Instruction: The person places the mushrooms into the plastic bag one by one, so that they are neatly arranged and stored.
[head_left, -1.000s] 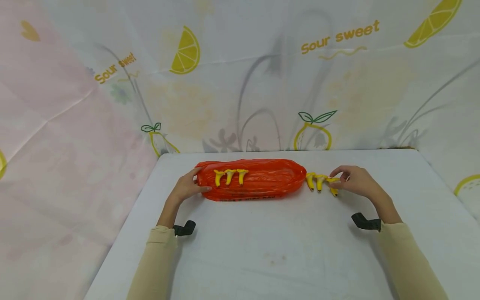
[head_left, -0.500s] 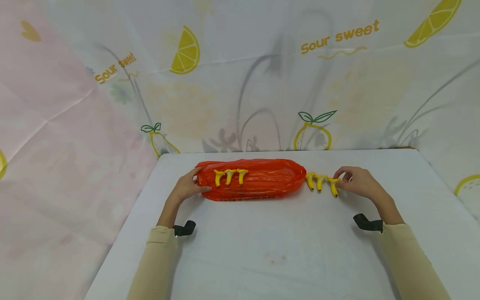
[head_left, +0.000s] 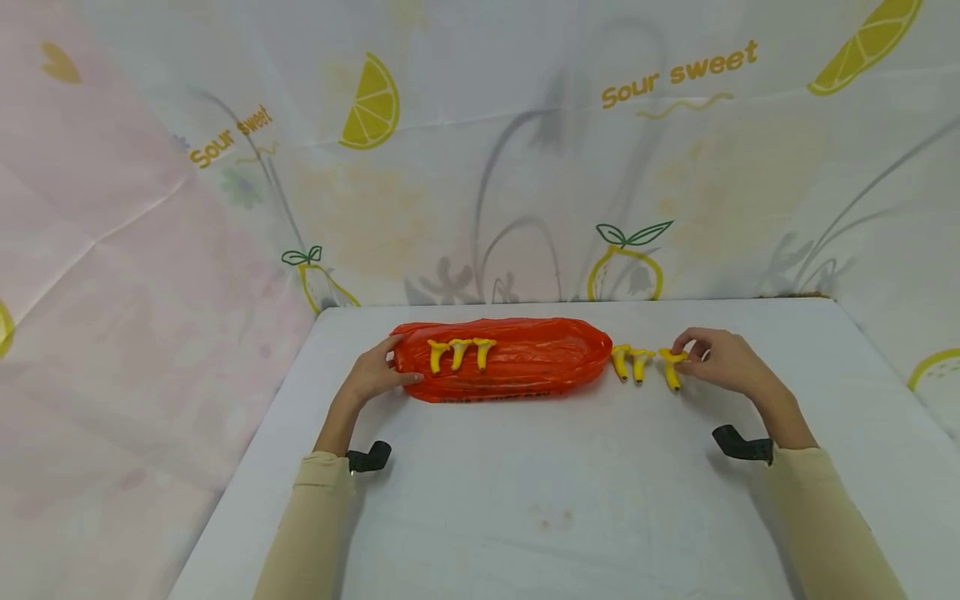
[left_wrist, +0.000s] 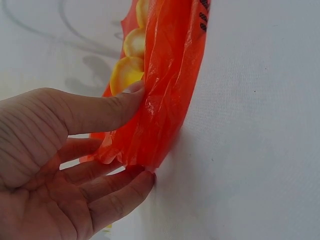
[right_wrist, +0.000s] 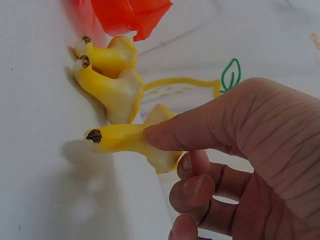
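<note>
A red plastic bag (head_left: 547,354) lies lengthwise across the far part of the table. My left hand (head_left: 372,373) holds its left end, with the thumb on top and the other fingers at the edge and underneath. Three yellow chanterelle-like mushrooms (head_left: 460,357) lie in a row on the bag's left half. Two more mushrooms (head_left: 639,367) lie on the table against the bag's right end. My right hand (head_left: 718,360) pinches another yellow mushroom (right_wrist: 125,138) between thumb and fingers; its dark-tipped stem points away from the palm in the right wrist view.
The white table (head_left: 555,475) ends at a printed cloth backdrop (head_left: 465,183) with lemon drawings. A black wrist mount (head_left: 367,457) sits at the left sleeve, and another black mount (head_left: 738,444) at the right sleeve.
My right hand has taken hold of the end mushroom and shifted it slightly right and up, apart from the two beside it. The left hand and the bag have stayed put.
</note>
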